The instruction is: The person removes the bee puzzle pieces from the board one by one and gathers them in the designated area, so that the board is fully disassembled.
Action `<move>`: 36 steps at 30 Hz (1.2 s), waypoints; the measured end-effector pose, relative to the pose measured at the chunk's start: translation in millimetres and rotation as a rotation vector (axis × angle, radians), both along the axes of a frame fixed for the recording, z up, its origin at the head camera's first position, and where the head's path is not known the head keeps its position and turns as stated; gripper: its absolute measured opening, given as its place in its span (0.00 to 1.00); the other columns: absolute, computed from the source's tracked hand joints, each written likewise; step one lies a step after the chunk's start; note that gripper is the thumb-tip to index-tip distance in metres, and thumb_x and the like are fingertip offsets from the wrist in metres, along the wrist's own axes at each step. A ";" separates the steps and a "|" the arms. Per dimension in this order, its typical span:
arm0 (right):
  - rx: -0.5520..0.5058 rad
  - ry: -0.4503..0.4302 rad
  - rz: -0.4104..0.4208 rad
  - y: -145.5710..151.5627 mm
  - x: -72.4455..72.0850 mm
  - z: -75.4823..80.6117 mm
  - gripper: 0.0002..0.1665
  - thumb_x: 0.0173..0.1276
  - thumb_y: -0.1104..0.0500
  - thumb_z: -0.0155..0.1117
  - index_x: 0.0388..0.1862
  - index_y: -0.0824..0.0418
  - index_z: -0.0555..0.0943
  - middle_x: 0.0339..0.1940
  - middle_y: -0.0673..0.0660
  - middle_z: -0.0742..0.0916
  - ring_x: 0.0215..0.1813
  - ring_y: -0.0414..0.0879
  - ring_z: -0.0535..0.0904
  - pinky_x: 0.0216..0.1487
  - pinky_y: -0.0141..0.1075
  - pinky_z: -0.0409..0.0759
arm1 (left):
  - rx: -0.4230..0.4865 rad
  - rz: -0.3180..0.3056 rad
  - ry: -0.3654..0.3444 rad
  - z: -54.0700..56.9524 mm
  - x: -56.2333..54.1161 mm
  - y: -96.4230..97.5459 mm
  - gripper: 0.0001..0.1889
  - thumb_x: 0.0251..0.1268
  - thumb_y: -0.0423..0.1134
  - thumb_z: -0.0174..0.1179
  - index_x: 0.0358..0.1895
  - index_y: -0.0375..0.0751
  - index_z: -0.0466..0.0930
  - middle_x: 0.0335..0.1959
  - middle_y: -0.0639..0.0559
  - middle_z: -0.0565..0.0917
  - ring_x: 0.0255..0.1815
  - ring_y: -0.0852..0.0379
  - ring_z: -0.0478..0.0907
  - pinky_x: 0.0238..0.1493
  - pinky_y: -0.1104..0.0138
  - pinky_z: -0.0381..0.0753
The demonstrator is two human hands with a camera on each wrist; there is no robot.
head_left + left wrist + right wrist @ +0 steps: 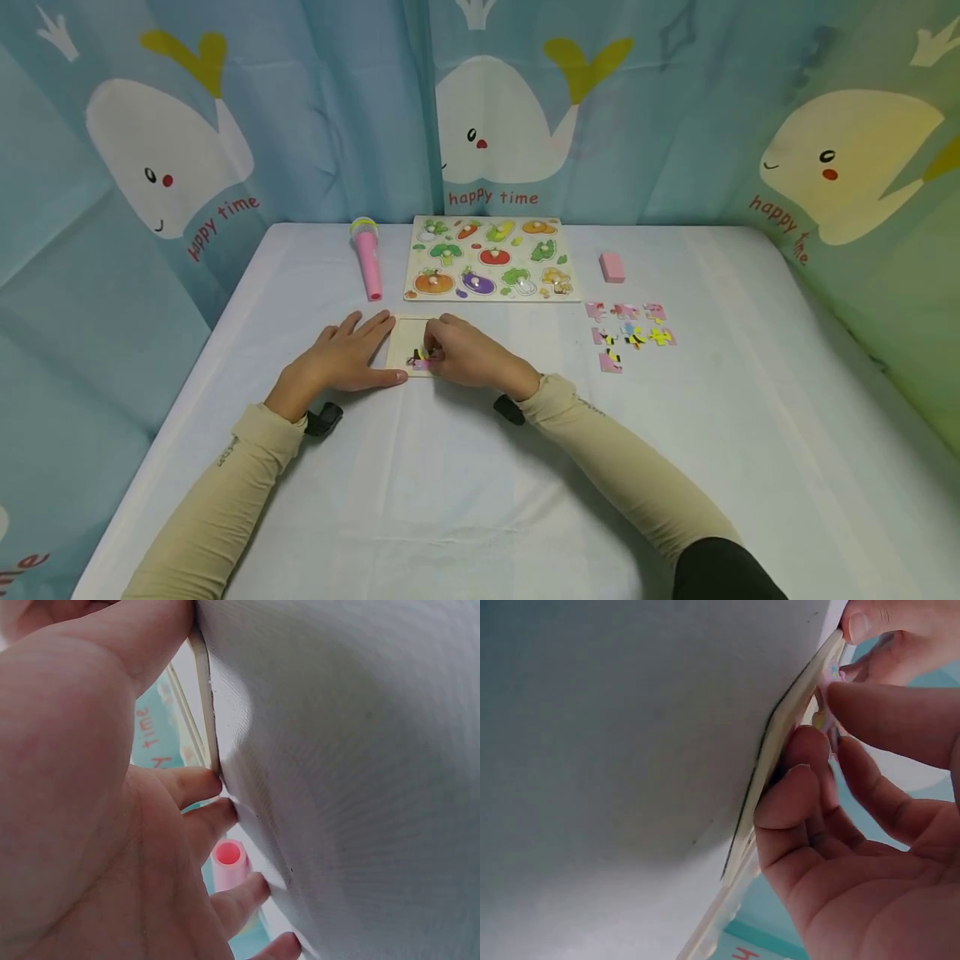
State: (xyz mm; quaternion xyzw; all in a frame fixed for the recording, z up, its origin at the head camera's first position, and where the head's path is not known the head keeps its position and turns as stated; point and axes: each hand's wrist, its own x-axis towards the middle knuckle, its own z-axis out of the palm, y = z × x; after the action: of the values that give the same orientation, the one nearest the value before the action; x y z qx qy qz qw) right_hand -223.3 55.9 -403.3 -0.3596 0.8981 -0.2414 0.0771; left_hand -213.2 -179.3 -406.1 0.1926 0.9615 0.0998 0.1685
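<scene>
A small pale wooden puzzle tray lies on the white table between both hands. My left hand rests along its left side, fingers spread and fairly straight, the thumb touching the lower left corner. Over the tray's right part, my right hand has its fingers curled. In the right wrist view its thumb and fingers pinch a small pink jigsaw piece close to the tray, mostly hidden by the fingertips. Pink, black and yellow printing of jigsaw pieces shows at the tray's lower edge; how many lie there cannot be told.
Several loose jigsaw pieces lie to the right, below a pink block. A vegetable peg puzzle board lies behind the tray. Left of that board is a pink toy microphone. A whale-print curtain surrounds the table.
</scene>
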 end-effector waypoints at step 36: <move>-0.254 -0.049 -0.098 43.5 7.8 9.9 0.04 0.74 0.70 0.67 0.39 0.64 0.81 0.32 0.52 0.83 0.34 0.43 0.75 0.36 0.34 0.73 | 0.003 0.001 0.008 -1.8 1.9 1.3 0.53 0.74 0.67 0.61 0.87 0.36 0.49 0.88 0.38 0.49 0.85 0.27 0.43 0.77 0.32 0.50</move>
State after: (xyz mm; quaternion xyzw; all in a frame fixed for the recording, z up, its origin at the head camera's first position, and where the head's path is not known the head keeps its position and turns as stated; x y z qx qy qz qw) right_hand -215.5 99.4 -393.3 -0.3160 0.8745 -0.3655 0.0410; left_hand -211.3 -178.0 -407.8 0.1927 0.9621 0.1007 0.1644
